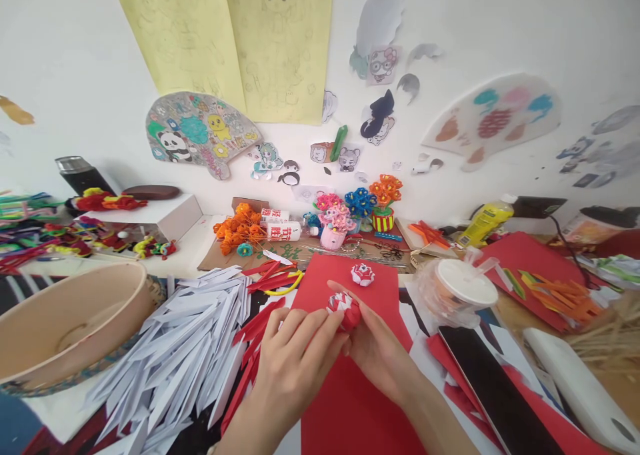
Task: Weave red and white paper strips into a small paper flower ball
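Between my two hands is a small red and white folded-paper ball [345,308], held above a red paper sheet [345,388]. My left hand [305,348] pinches its left side with bent fingers. From the right, my right hand [377,345] cups it, fingers wrapped behind and thumb side against it. Part of the ball is hidden by the fingers. A second red and white folded-paper piece [363,275] lies on the red sheet just beyond. Left of my left hand sit a heap of folded white paper strips [185,355] and some red paper strips [257,328].
A round basket [75,328] stands at the far left. On the right are a lidded cup [465,285], a black phone-like slab [500,388] and a white device [580,388]. Pipe-cleaner flower pots [333,235] and a yellow bottle [487,221] line the wall.
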The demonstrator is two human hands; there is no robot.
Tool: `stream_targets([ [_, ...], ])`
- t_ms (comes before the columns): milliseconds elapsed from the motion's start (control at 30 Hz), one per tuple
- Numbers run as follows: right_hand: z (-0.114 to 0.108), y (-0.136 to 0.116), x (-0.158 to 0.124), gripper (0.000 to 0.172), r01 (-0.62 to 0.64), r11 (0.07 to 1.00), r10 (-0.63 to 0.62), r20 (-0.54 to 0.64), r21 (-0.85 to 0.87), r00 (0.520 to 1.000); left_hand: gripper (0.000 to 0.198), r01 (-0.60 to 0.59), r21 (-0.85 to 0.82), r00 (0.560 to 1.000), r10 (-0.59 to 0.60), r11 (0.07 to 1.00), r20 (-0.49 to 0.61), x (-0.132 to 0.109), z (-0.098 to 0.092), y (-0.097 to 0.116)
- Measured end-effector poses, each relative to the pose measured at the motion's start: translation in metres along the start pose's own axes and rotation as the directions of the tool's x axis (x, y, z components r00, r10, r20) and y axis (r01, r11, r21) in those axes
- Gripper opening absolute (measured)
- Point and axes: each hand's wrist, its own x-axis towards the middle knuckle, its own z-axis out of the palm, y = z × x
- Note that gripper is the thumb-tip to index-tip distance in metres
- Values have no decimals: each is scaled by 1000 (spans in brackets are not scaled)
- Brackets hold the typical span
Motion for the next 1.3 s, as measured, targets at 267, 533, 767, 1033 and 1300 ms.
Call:
stream_targets([
  [267,-1,1,0,43,14,1000,-13,26,-28,1000,20,-76,69,997,76,995,5,-5,-1,-2],
  [533,-4,2,0,41,5,997,-2,49,-76,999,19,-1,-56,1000,2,998,9,-3,-1,-3],
  [767,-10,4,3,34,45,998,-42,69,-43,997,10,195,-190,980,-187,962,60,4,-6,-7],
  [1033,-13,5,5,26,54,991,-44,88,-119,995,10,263,-265,954,-209,928,215,6,-5,-11],
  [1300,-18,7,10,19,122,975,-122,13,-183,992,12,152,-113,984,-140,982,112,5,-1,-8],
])
